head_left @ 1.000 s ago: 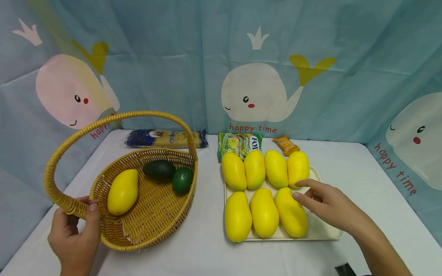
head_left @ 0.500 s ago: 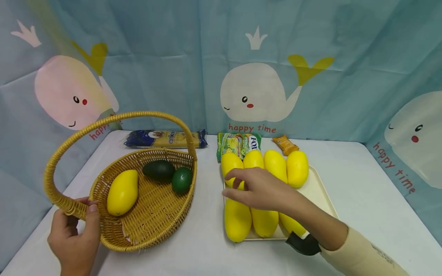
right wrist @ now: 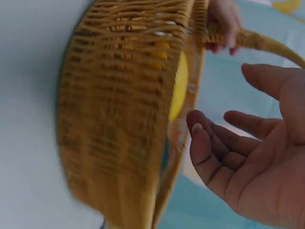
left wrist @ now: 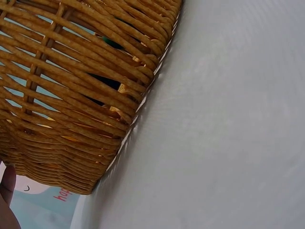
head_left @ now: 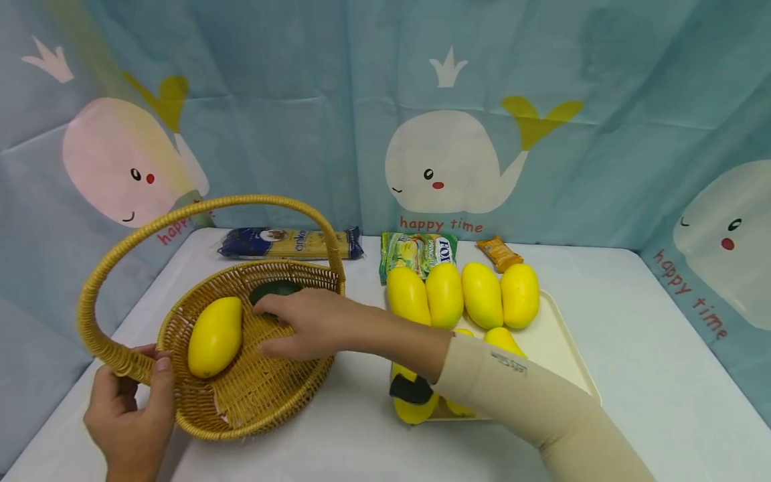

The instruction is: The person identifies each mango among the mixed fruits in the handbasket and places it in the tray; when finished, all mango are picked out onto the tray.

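The wicker basket [head_left: 255, 391] stands at the left, its tall handle arching over it. My left hand [head_left: 129, 415] grips it where handle and rim meet; in the left wrist view only a bit of finger shows beside the weave. Over the basket's right side reaches my right hand [head_left: 313, 325], fingers apart and holding nothing, as the right wrist view also shows in the hand [right wrist: 257, 162]. Inside lie a yellow mango [head_left: 215, 337] and a dark green avocado [head_left: 272, 290], partly covered by the right hand. A second green fruit is hidden behind that hand.
A cream tray [head_left: 560, 341] with several yellow mangoes [head_left: 446, 294] stands at the right, partly under the right forearm. Along the back lie a pasta packet [head_left: 289, 243], a green candy bag [head_left: 415, 251] and a small orange packet [head_left: 500, 254]. A printed curtain hangs behind.
My right hand has swept left from the mangoes on the tray to above the basket, with nothing in it. The left hand and basket stay put.
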{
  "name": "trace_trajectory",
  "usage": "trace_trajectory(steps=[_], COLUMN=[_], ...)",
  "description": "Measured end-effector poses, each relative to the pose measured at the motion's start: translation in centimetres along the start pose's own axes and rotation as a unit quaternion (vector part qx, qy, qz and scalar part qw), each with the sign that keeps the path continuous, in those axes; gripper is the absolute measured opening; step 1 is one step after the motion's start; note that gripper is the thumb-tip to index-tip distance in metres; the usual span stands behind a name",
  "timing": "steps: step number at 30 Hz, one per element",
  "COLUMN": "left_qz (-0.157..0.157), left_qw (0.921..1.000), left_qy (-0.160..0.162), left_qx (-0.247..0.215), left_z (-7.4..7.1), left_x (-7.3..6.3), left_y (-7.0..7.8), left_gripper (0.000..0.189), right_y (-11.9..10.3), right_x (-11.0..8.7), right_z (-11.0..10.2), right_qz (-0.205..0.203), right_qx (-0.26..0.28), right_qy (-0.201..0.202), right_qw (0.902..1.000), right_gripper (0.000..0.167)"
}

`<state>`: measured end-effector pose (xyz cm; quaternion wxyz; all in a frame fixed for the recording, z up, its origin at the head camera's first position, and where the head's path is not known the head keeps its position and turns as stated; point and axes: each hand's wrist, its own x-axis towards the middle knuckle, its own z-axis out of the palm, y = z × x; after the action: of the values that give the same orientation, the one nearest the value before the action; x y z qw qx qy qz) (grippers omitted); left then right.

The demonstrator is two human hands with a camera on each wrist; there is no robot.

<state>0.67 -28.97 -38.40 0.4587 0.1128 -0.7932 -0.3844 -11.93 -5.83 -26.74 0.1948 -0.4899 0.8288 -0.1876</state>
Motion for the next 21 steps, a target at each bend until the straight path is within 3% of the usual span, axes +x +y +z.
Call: trace_trajectory(steps=[6, 10, 14, 21], left_qz=[0.000, -0.002, -0.014, -0.036], left_qw=[1.0000, 1.0000, 0.9999, 0.9992], left_qy=[0.000, 0.001, 0.009, 0.014], left_qx=[0.006, 0.002, -0.001, 0.009], left_z=[0.0, 0.0, 0.1, 0.3], left_x=[-0.1, -0.1, -0.2, -0.5], left_y=[0.1, 0.1, 0.0, -0.3], left_gripper=[0.031, 0.030, 0.030, 0.030], right_y=[-2.2, -3.5, -3.9, -2.9], right_x=[5.4, 7.8, 9.0, 9.5], right_z=[2.5, 4.6, 6.1, 6.6], right_qz=[0.031, 0.072, 0.089, 0.082], right_qx=[-0.046, -0.100, -0.136, -0.114], right_qy=[-0.051, -0.091, -0.109, -0.066], right_qw=[0.9971, 0.9882, 0.9807, 0.9879], right_gripper=[0.064, 0.065, 0.067, 0.062])
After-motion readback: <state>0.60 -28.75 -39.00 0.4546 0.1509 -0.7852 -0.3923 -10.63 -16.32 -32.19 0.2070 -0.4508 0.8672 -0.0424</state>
